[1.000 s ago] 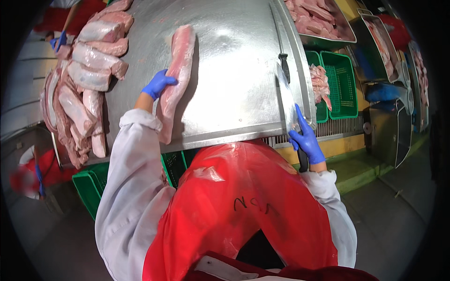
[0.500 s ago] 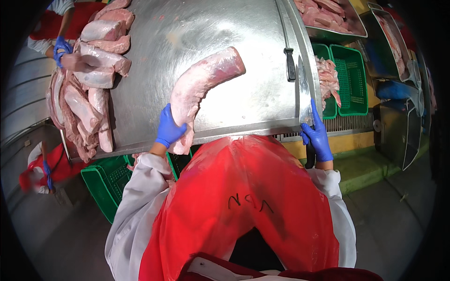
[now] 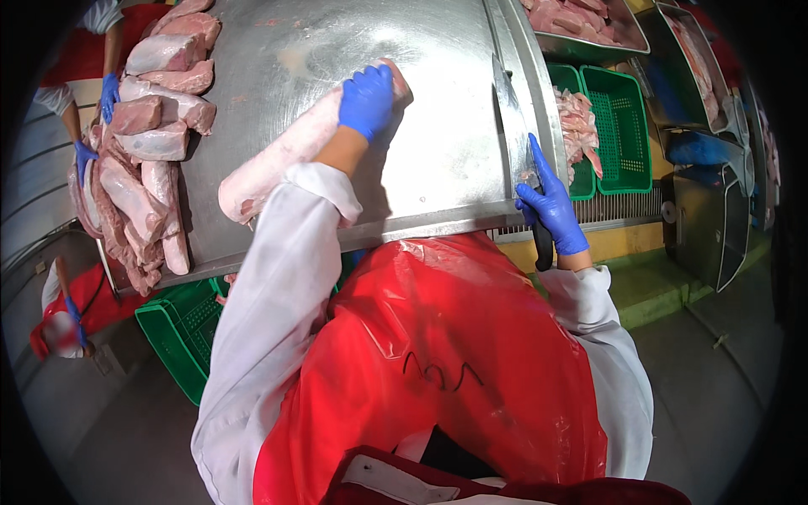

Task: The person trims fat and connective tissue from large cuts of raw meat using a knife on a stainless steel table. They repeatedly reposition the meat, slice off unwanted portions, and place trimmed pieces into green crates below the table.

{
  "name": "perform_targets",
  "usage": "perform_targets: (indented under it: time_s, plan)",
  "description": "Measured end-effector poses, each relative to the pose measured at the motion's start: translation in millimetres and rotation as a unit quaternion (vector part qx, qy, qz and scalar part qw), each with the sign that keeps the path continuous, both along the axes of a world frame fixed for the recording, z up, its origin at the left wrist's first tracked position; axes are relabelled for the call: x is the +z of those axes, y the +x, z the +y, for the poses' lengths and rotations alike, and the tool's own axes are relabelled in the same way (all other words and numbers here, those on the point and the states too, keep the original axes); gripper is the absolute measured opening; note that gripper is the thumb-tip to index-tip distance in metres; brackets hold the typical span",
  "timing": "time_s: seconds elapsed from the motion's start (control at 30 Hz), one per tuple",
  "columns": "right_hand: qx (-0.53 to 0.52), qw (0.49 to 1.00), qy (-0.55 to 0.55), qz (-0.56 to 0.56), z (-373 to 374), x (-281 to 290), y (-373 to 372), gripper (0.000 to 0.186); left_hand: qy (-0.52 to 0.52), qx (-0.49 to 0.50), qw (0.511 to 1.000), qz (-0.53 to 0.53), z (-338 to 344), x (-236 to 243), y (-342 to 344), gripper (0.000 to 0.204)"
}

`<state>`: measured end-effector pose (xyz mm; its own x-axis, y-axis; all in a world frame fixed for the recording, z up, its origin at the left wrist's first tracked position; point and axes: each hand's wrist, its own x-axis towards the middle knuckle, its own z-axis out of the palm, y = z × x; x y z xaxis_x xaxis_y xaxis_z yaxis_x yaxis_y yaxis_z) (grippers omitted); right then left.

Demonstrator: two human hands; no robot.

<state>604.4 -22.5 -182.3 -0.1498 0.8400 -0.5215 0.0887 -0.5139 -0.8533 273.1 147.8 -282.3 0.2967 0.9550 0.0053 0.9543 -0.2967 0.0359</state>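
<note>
One pork loin [image 3: 282, 147] lies on the steel table [image 3: 446, 160], long axis diagonal: near end left, far end right. The left hand [image 3: 368, 101] grasps it near the far end. The right hand [image 3: 553, 210] grips the knife [image 3: 513, 126], blade tip pointing away from the person, slightly left.

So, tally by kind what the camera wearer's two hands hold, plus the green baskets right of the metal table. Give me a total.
Long meat piece, in the left hand: 1
Knife, in the right hand: 1
Green baskets right of the metal table: 2
Total: 4
</note>
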Motion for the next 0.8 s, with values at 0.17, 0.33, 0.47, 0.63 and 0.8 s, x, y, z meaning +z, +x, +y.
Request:
perform_targets:
  time_s: [0.17, 0.33, 0.47, 0.63, 0.8]
  plan:
    - [-0.019, 1.0, -0.009, 0.006, -13.8, -0.4, 11.1, 0.088, -0.155, 0.085, 0.931, -0.319, 13.2, 37.3, -58.0, 0.044]
    - [-0.008, 0.998, 0.04, 0.04, -14.6, -42.3, 6.7, 0.088, -0.033, -0.014, 0.987, -0.157, -19.1, 48.6, -48.3, 0.037]
    - [0.043, 0.997, 0.048, 0.033, 7.5, -45.2, -18.2, 0.088, 0.006, -0.012, 0.999, -0.029, -19.9, 61.3, -34.4, 0.03]
    - [0.037, 0.996, 0.065, 0.05, 59.6, -80.4, -78.8, 0.088, -0.04, 0.065, 0.992, -0.097, -16.1, 63.9, -33.4, 0.024]
    - [0.031, 0.993, 0.098, 0.065, 114.1, -77.8, -153.5, 0.088, -0.144, 0.156, 0.962, -0.169, -3.7, 65.7, -53.7, 0.027]
